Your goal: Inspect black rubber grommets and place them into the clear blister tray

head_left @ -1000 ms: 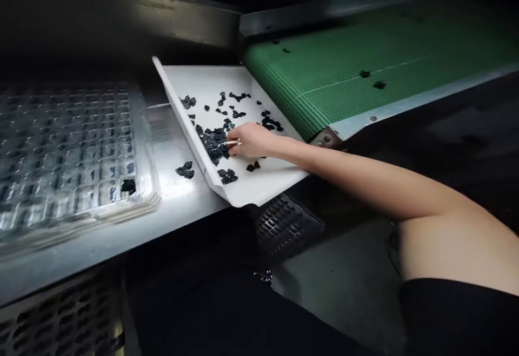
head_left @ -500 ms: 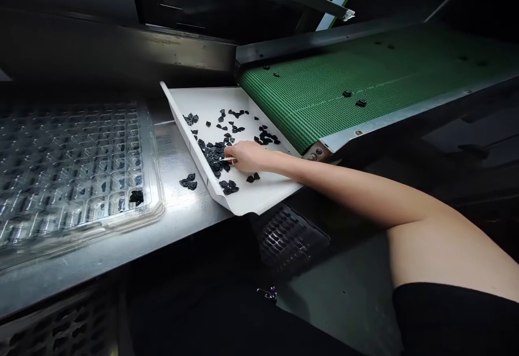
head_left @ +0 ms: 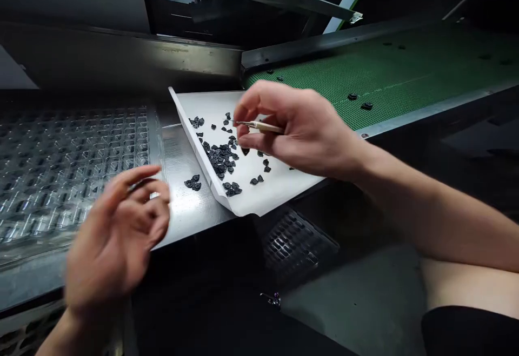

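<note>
Right hand lifted; left hand appeared.

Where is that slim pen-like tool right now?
In the head view, just right of centre, the pen-like tool is in the person's right hand, tip pointing left, seen against the white tray near the green conveyor belt.

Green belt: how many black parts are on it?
8 visible: in the picture, two black parts above the right hand, two right of it, two farther along, two dim at far right. The hand may hide more.
</note>
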A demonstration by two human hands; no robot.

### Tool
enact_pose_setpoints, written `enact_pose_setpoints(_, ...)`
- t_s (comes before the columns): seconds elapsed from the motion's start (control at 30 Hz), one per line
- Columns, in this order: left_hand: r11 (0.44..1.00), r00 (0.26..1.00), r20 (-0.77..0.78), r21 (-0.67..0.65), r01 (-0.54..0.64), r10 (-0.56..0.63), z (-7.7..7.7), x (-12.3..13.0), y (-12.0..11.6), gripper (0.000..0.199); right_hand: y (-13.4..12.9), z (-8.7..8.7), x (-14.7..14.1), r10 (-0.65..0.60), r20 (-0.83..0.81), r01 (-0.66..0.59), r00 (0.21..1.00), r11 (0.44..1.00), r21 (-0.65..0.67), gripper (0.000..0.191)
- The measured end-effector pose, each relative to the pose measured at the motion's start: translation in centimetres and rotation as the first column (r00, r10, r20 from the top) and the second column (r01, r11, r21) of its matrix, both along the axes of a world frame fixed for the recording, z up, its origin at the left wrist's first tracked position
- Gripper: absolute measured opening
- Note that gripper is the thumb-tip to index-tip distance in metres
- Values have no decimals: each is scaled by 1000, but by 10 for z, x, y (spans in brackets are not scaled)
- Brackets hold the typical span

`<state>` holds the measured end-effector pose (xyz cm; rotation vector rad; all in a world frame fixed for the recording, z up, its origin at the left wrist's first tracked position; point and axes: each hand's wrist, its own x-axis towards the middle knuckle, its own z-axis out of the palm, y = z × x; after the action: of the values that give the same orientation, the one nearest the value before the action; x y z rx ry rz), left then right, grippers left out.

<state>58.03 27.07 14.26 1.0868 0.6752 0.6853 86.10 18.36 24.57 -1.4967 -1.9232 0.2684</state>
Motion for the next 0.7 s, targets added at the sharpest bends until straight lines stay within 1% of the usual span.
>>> enact_pose_setpoints(0.03, 1000, 999, 30, 16, -15, 14, 9, 19, -8, 38, -3, 10, -11, 66, -14, -65, 998, 997, 34, 20)
enact_pose_setpoints(0.07, 999, 997, 69, 5, 47, -47, 18, 39, -13, 39, -3, 17, -21, 126, 10, -126, 992, 991, 38, 22)
enact_pose_setpoints(0.13, 985, 971, 176, -27, 168, -161, 33, 72, -18, 29, 6, 25, -35, 226, 103, -228, 969, 974, 3, 24)
enact_pose_setpoints(0.17, 979, 956, 225, -37, 202, -189, 38, 84, -18, 23, 14, 28, -37, 255, 154, -255, 955, 967, -19, 22)
enact_pose_setpoints(0.2, 978, 948, 259, -41, 203, -186, 41, 91, -16, 19, 24, 31, -34, 247, 211, -248, 946, 968, -22, 19)
enact_pose_setpoints(0.23, 982, 948, 275, -41, 182, -164, 41, 95, -14, 17, 35, 35, -27, 197, 270, -205, 943, 979, 2, 14)
enact_pose_setpoints(0.27, 988, 953, 273, -40, 146, -130, 40, 94, -11, 18, 47, 41, -15, 114, 318, -136, 941, 990, 48, 9)
enact_pose_setpoints(0.3, 994, 962, 259, -37, 105, -92, 36, 90, -9, 19, 60, 47, 2, -14, 364, -31, 931, 993, 118, 8)
enact_pose_setpoints(0.33, 998, 969, 241, -30, 55, -46, 30, 83, -7, 21, 73, 54, 23, -129, 379, 65, 916, 982, 177, 12)
enact_pose_setpoints(0.37, 1000, 975, 223, -21, 3, 2, 22, 75, -7, 22, 86, 60, 48, -200, 394, 138, 897, 974, 179, 18)
enact_pose_setpoints(0.4, 999, 977, 207, -11, -51, 52, 14, 65, -8, 20, 98, 64, 73, -296, 445, 253, 845, 955, 154, 29)
enact_pose_setpoints(0.43, 995, 977, 189, -4, -99, 98, 4, 55, -10, 18, 109, 66, 100, -387, 510, 381, 768, 916, 122, 41)
enact_pose_setpoints(0.47, 990, 976, 170, -1, -141, 139, -6, 45, -13, 15, 119, 66, 125, -436, 555, 463, 708, 880, 101, 50)
enact_pose_setpoints(0.5, 984, 973, 151, -5, -176, 175, -16, 35, -17, 14, 127, 64, 148, -463, 595, 527, 657, 846, 78, 56)
enact_pose_setpoints(0.57, 970, 963, 124, -36, -239, 241, -33, 16, -27, 15, 141, 54, 185, -500, 655, 624, 567, 780, 55, 61)
enact_pose_setpoints(0.63, 952, 948, 112, -102, -288, 299, -48, -1, -36, 17, 151, 43, 210, -491, 702, 681, 517, 732, 10, 61)
enact_pose_setpoints(0.7, 929, 934, 104, -189, -317, 340, -60, -15, -43, 21, 159, 34, 227, -444, 740, 709, 505, 702, -62, 46)
